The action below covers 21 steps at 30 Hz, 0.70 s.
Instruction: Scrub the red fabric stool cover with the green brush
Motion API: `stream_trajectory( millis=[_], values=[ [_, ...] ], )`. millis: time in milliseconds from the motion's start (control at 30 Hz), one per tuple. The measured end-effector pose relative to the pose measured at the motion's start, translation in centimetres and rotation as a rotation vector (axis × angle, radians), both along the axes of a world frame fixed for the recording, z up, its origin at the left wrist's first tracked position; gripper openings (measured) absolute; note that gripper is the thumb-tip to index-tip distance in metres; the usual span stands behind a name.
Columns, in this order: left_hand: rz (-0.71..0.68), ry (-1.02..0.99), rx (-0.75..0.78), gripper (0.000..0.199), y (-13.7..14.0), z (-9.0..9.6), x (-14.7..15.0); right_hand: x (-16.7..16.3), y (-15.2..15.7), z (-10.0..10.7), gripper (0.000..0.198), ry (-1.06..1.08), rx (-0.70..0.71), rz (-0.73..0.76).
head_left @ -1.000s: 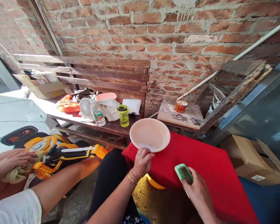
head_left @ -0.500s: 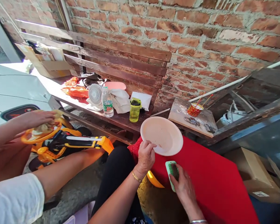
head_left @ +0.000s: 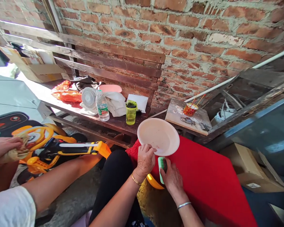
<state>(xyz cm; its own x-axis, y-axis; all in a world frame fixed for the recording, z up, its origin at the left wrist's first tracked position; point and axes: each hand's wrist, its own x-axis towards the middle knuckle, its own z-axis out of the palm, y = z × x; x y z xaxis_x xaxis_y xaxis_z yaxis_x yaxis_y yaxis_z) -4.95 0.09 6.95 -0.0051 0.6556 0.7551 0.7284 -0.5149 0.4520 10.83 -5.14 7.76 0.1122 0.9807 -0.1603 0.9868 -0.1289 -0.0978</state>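
Observation:
My left hand (head_left: pixel 146 161) is closed with its fingers curled together at the near left rim of a pale shallow basin (head_left: pixel 158 135). What they hold, if anything, is hidden. My right hand (head_left: pixel 173 176) is wrapped round a mint-green oblong brush-like object (head_left: pixel 161 170) with a darker, rough-textured face, held just below the basin. The basin rests at the far left end of a red cloth-covered surface (head_left: pixel 203 176). A few small specks lie inside it.
At left, another person's hand (head_left: pixel 7 148) presses a tan rag (head_left: pixel 17 149) against a yellow toy steering wheel (head_left: pixel 41 138). A bench (head_left: pixel 113 118) bears a water bottle (head_left: pixel 102 107), a yellow-green cup (head_left: pixel 131 113) and a fan (head_left: pixel 89 98). A cardboard box (head_left: pixel 248 170) stands right.
My right hand has moved left with the mint-green object, closer to my left hand, and the object is turned more edge-on. The other person's hand has moved left. The view has shifted slightly.

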Motion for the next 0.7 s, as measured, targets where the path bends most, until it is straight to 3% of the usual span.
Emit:
stream_trajectory(
  millis=[233,300,533,700],
  values=[
    [-0.003,0.024,0.017,0.026,0.0,0.1,0.1,7.6,-0.7,0.3,0.057,-0.042,-0.044,-0.301],
    [-0.035,-0.005,0.057,0.026,-0.2,0.3,0.2,7.2,-0.8,0.7,0.057,-0.004,-0.043,-0.295],
    [-0.199,-0.007,0.164,0.026,-1.8,0.7,1.3,0.0,0.0,1.3,0.054,0.084,-0.035,-0.067],
    [-0.328,0.054,0.158,0.025,-3.0,0.4,2.5,2.7,-0.7,1.1,0.054,0.022,-0.029,-0.144]
  ],
)
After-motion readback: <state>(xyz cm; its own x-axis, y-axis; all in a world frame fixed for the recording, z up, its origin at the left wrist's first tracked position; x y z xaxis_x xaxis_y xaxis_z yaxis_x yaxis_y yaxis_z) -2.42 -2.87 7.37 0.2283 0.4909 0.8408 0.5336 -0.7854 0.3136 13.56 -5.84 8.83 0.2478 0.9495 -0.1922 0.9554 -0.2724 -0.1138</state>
